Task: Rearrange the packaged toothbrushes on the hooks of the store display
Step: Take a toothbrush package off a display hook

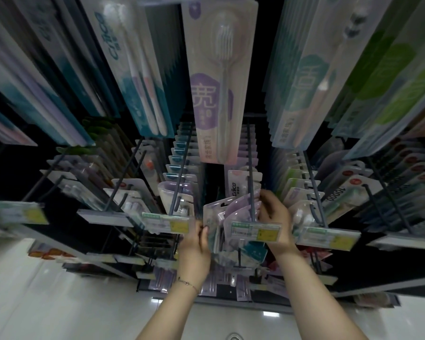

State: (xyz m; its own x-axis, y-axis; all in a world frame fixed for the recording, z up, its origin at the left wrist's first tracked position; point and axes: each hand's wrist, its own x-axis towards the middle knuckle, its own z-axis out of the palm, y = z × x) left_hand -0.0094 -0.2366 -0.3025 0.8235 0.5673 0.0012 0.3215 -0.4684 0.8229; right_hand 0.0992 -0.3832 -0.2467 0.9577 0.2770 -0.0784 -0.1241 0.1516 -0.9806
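A pale, glossy tiled floor (47,290) lies at the bottom of the view. Above it stands a dark store display with rows of long hooks, seen from above and close up.

The upper row hangs near the camera. In it are a teal and white twin pack (135,69), a tall purple pack (220,89) in the middle, and green and white packs (390,82) on the right. These cover much of the row behind them.

Lower down, the middle hook (250,168) runs toward the viewer and ends at a price tag (255,231) with a yellow patch. The lilac packs (241,204) are bunched at the front of this hook, tilted and fanned rather than hanging square. The right hand (275,214) is on their right side, just behind the tag, with its fingers bent round them in a grip.

The left hand (195,249) is lower and to the left. Its thumb and fingers are curled on the edge of a loose pack (212,217), a clear blister with a hang slot at the top. That pack stands just left of the hook and touches the fanned packs. I cannot tell whether it is threaded on the hook.

A thin bracelet (188,283) circles the left wrist. A teal-labelled pack (253,251) shows below the price tag. The neighbouring hook on the left (179,177) carries its own packs and a price tag (167,223), close to the left hand's knuckles. More full hooks stand close on the right (314,192).
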